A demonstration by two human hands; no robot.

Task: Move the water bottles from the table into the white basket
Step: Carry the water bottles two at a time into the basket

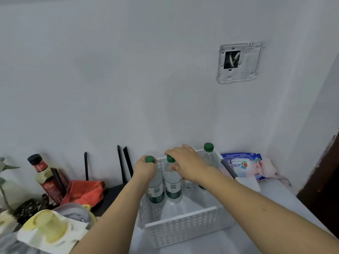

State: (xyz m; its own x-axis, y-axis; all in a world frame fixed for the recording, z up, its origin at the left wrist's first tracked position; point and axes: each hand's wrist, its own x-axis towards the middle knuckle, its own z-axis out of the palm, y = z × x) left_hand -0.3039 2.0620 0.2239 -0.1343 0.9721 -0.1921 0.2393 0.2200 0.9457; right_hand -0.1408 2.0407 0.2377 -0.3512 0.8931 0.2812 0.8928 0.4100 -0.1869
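Head view: white basket (183, 230), perhaps four bottles, left hand (145, 168) and right hand (187, 164) each clamped on one.

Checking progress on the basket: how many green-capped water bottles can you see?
3. One at the basket's left wall under the left hand, one beside it under the right hand, one at the far right corner. The right arm may hide more.

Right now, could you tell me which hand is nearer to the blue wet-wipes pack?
Right. The right hand grips a bottle in the white basket, closer to the wet-wipes pack beyond its right wall; the left hand holds a bottle farther left.
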